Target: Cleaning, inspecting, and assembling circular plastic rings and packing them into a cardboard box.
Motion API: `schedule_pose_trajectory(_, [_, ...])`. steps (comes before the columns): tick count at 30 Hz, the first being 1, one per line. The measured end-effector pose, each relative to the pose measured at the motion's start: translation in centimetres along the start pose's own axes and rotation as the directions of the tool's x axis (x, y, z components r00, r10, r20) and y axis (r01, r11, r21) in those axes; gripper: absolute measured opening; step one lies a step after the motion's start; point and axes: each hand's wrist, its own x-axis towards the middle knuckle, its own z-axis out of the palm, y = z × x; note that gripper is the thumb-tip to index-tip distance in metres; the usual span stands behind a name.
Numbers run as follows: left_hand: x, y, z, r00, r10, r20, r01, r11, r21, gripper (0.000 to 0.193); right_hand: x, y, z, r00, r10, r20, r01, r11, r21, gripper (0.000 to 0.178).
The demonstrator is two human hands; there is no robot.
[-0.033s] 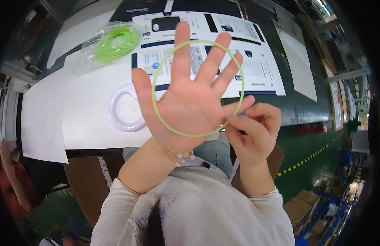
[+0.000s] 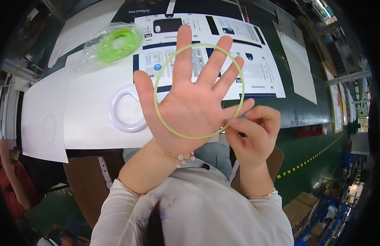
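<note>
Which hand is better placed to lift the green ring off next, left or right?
Probably the right hand: its fingertips already pinch the thin green ring at its lower right edge. The left hand is spread flat, palm up, with the ring lying across it.

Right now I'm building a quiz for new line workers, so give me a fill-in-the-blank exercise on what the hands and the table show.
1. The thin green ring lies across the open palm of the ____ hand.
2. The right hand pinches the ring's lower edge near the left hand's ____ finger.
3. The clear bag on the table holds more rings, coloured ____.
4. The hoop lying on the white sheet is ____ in colour.

Missing words: left; little; green; white
</note>
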Motion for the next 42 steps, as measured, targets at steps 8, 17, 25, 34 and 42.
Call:
schedule_pose_trajectory(8, [-1.5,0.6,0.8,0.995,0.009,-0.098,-0.006,1.0,0.029,0.073,2.5,1.1,-0.9,0.961,0.275,0.023,-0.273,0.936,0.224,0.016])
schedule_pose_trajectory(17, [-3.8,2.1,-1.4,0.991,-0.085,-0.101,0.093,0.993,0.078,0.073,5.8,1.6,1.4,0.802,0.427,0.418,-0.564,0.771,0.294,0.005])
schedule_pose_trajectory(25, [-11.7,5.1,-2.2,0.9,-0.189,-0.392,0.354,0.842,0.407,0.094,1.8,0.7,3.4,0.656,0.46,0.598,-0.701,0.664,0.259,0.005])
schedule_pose_trajectory(34, [-17.2,12.6,0.3,0.758,-0.069,-0.649,0.626,0.355,0.694,0.041,1.4,-0.5,8.3,0.642,0.364,0.675,-0.598,0.788,0.144,0.006])
schedule_pose_trajectory(42, [-15.7,14.8,-0.8,0.543,0.402,-0.737,0.707,0.255,0.66,0.015,4.4,-1.1,14.4,0.509,0.375,0.775,-0.661,0.747,0.072,0.01])
